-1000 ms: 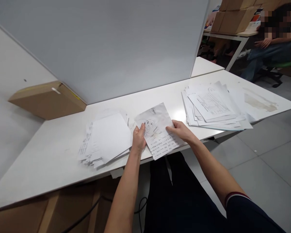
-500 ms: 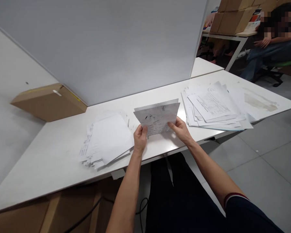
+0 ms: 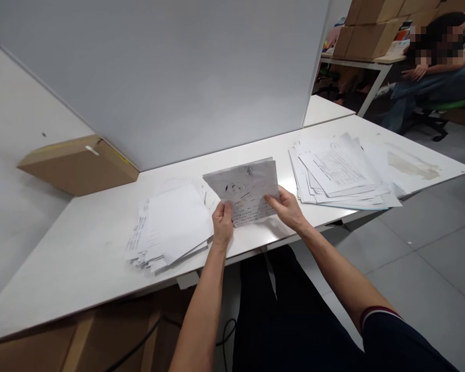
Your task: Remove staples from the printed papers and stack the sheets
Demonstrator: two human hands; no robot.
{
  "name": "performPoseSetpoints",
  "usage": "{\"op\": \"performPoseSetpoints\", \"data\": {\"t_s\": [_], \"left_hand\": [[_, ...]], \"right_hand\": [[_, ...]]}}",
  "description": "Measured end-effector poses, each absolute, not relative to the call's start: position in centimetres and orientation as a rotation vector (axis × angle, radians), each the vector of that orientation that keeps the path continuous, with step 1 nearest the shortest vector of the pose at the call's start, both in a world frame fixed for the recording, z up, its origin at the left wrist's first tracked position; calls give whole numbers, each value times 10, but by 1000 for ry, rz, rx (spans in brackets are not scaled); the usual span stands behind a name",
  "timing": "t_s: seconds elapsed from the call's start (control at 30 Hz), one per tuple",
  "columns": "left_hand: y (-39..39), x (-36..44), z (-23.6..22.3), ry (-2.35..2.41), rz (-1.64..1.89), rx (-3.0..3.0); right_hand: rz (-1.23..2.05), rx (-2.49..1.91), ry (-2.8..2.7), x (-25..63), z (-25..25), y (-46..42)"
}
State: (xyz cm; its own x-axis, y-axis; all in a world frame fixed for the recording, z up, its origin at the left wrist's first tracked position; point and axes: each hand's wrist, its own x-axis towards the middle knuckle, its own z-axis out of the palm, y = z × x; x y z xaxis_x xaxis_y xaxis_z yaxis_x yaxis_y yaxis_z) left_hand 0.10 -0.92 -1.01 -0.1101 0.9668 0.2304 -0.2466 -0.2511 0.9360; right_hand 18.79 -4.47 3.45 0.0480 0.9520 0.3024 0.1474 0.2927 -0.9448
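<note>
Between my two hands, above the front part of the white table, are sheets of paper with print and a round stamp-like mark. My left hand pinches their lower left edge, thumb on top. At the right edge my right hand grips them, also with the thumb on the near face. Fingers behind the paper are hidden. Left of my left hand lies a loose pile of papers, its top sheet mostly blank. Another pile of printed papers lies to the right of my right hand.
A tall pale panel rises along the table's back edge. At the back left a cardboard box leans by the wall. A person sits at the far right, near stacked cartons. A black cable hangs below the table.
The held sheets have shifted slightly left and tilted, showing more of the near face; their top edges lie closer together. Both hands keep their grip. The piles are unchanged.
</note>
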Motion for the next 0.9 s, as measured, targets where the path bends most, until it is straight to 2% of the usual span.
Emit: {"op": "performPoseSetpoints", "data": {"t_s": [0.1,0.17,0.37,0.47,0.6,0.73,0.9], "left_hand": [[-12,2,-6,923,1529,1121],[-14,3,0,861,1523,1081],[-14,0,9,688,1678,1005],[-13,-3,2,692,1701,1135],[-14,-2,-7,847,1481,1450],[-18,0,-6,991,1226,1593],[-19,-2,-1,1016,1409,1493]], "right_hand": [[818,-1129,-1405,192,44,-43],[671,-1183,-1483,200,64,-46],[170,-1524,-2059,224,156,-70],[25,-1720,-2323,219,171,-74],[48,-1850,-2618,208,156,-69],[97,-1893,-2658,209,144,-66],[266,-1823,-2370,235,160,-68]]}}
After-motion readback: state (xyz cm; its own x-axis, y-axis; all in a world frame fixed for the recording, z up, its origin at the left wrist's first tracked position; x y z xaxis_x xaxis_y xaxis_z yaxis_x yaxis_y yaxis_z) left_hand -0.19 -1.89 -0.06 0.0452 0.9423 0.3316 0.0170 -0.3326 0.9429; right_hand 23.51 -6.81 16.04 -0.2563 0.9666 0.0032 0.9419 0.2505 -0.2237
